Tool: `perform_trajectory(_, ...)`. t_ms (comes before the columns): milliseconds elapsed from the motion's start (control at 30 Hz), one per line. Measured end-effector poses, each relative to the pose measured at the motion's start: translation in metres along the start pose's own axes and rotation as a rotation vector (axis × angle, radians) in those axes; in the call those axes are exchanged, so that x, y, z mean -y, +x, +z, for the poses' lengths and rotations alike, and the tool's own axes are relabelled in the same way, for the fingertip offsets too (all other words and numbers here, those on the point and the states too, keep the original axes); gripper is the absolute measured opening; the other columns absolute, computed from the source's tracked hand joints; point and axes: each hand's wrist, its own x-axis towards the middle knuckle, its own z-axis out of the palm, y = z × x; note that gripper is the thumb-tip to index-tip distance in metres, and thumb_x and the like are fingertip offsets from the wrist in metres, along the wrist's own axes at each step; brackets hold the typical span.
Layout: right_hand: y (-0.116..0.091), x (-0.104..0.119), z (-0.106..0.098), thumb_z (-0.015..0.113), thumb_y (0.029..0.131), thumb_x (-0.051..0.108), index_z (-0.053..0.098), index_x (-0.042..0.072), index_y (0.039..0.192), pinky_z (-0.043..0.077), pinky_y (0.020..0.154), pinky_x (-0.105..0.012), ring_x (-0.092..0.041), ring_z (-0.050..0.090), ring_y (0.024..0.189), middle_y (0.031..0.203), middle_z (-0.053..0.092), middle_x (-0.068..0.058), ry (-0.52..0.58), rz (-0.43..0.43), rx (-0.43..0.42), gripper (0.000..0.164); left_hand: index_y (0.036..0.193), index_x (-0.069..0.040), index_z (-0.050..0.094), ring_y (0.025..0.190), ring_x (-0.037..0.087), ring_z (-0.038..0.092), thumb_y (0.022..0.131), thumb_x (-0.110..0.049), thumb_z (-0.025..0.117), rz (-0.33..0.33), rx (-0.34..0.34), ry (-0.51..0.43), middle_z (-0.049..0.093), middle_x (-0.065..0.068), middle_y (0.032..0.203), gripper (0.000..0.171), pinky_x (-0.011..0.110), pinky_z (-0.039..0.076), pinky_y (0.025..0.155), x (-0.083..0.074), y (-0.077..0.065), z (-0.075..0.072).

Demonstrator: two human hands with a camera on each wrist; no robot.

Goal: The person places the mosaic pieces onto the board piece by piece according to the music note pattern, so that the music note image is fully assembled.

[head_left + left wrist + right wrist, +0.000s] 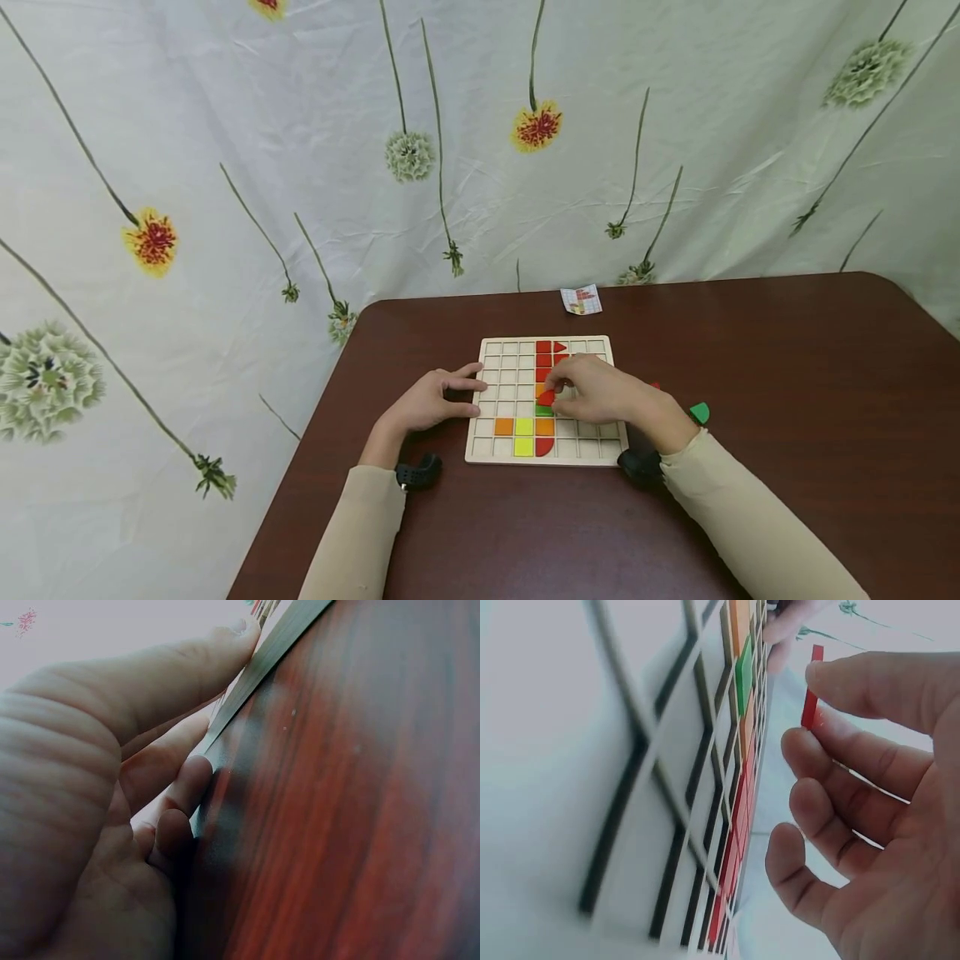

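Observation:
A wooden grid board [547, 464] lies on the table, and the fingertips and thumb of my left hand [427, 402] rest along its left edge. Over the board's middle, my right hand [603, 392] pinches a thin red tile [813, 686] between thumb and fingers. In the right wrist view that tile is seen edge-on, standing off the grid. Red squares [543, 361] run down one column, beside a red triangle [559, 347]. Lower sit a green tile [544, 411], orange squares [504, 427], yellow squares [523, 447] and a rounded red tile [544, 447]. The right hand hides some cells.
A small printed card [581, 300] lies behind the board near the table's far edge. Right of the board, a green rounded tile [700, 412] lies on the dark brown table [810, 400]; a bit of red shows behind my right wrist. A flowered cloth [480, 208] hangs behind.

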Motion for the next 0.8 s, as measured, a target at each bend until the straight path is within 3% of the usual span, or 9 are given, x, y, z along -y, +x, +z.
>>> perform_trajectory(500,0.036,0.026,0.020,0.071,0.090,0.015,0.074,0.007,0.103,0.050,0.082,-0.033,-0.016,0.056,0.088,0.095,0.066,-0.001,-0.009,0.033,0.068,0.015,0.132,-0.018,0.073,0.154,0.029,0.036,0.089,-0.022,0.082,0.017,0.005,0.008,0.046,0.003,0.161,0.044,0.053,0.037,0.121,-0.001,-0.001,-0.001)
perform_trajectory(800,0.046,0.032,0.032,0.072,0.090,0.018,0.074,0.009,0.102,0.046,0.073,-0.033,-0.017,0.052,0.083,0.092,0.060,0.001,-0.050,0.097,0.092,0.015,0.132,-0.019,0.073,0.153,0.028,0.037,0.089,-0.023,0.082,0.033,0.012,0.022,0.046,0.003,0.161,0.044,0.052,0.038,0.120,-0.001,-0.001,-0.002)
